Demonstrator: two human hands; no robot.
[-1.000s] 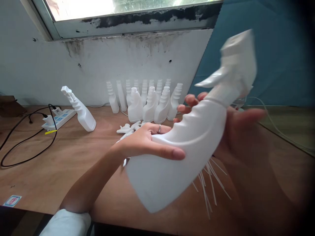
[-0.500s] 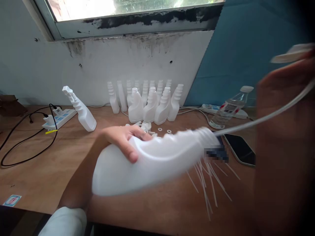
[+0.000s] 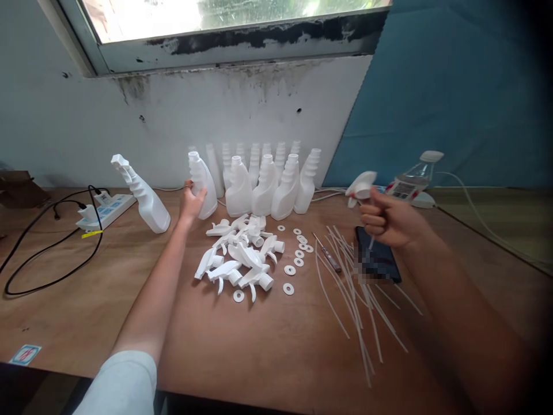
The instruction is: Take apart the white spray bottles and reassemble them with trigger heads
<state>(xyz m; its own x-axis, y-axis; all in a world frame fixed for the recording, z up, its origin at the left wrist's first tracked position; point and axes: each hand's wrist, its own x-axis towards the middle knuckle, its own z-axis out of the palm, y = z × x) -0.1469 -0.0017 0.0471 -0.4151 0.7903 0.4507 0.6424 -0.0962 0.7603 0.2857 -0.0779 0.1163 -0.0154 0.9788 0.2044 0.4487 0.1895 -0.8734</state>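
At the left end of the row of bottles, my left hand [image 3: 192, 202] is closed round the lower body of a white spray bottle [image 3: 207, 183] with an open neck. On the right, my right hand [image 3: 384, 218] grips a white trigger spray head [image 3: 362, 185], somewhat blurred, above the phone. A thin tube seems to hang below that fist, partly smeared. Several white open-necked bottles [image 3: 266, 187] stand along the wall. In front of them lies a heap of white spray heads [image 3: 246, 256], with white ring washers [image 3: 288, 289] beside it.
Thin clear tubes [image 3: 354, 300] and a screwdriver [image 3: 330, 259] lie right of the washers, near a dark phone [image 3: 384, 259]. A water bottle [image 3: 408, 178] stands behind. Left are a bottle with spray head fitted [image 3: 151, 207], a power strip [image 3: 110, 208] and black cables [image 3: 52, 282].
My left hand has carried the bottle away from me to the row, where it is now upright. The spray head and its tube have left the bottle's neck area, and my right hand has come down and inward.
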